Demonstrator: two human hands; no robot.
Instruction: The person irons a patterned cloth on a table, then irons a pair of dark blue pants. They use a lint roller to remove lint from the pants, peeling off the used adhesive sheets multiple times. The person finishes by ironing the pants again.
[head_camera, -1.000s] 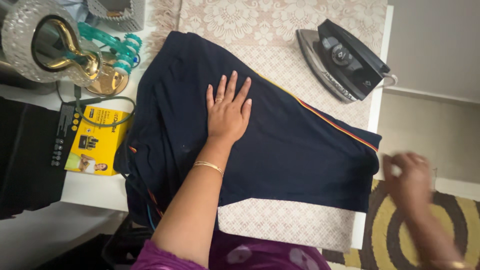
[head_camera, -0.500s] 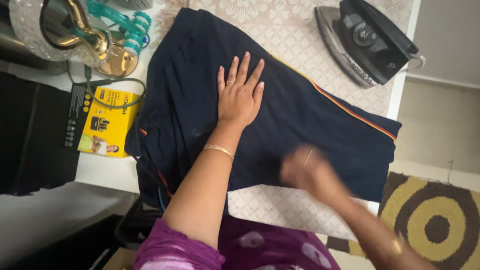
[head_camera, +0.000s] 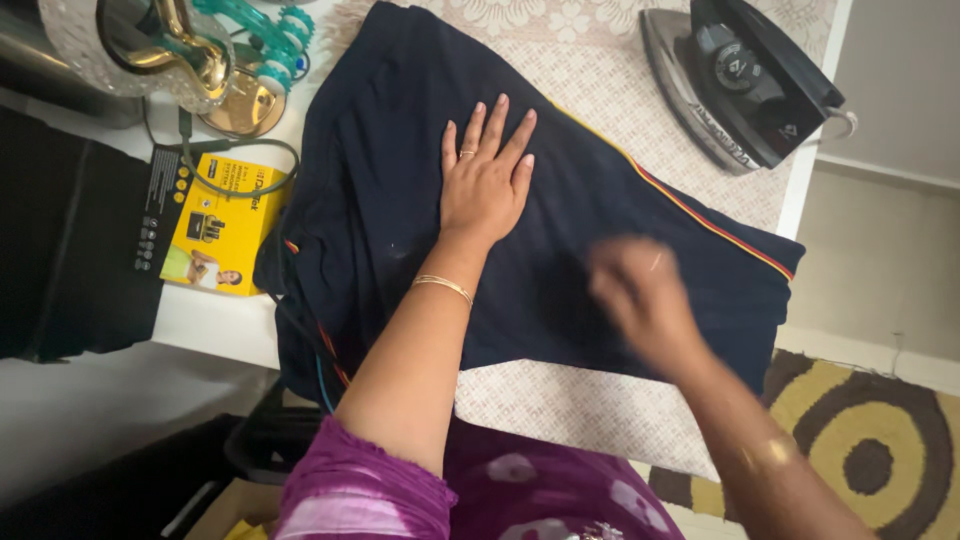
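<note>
Head view: right hand (head_camera: 640, 295), blurred, over the dark blue trousers (head_camera: 600, 270), so its grip cannot be told. Left hand (head_camera: 485, 185) lies flat, fingers spread, pressing the trousers onto the lace cloth (head_camera: 580, 410). Beyond, the black iron (head_camera: 740, 80) sits apart.

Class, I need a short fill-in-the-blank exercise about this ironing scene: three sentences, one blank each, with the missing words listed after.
1. The left hand lies flat, fingers spread, on the dark ____ garment.
2. The black iron rests on the lace-patterned cloth, to the ____ of the garment.
3. The blurred right hand is over the garment, and the yellow ____ lies at the garment's left.

Missing words: navy; right; box
</note>
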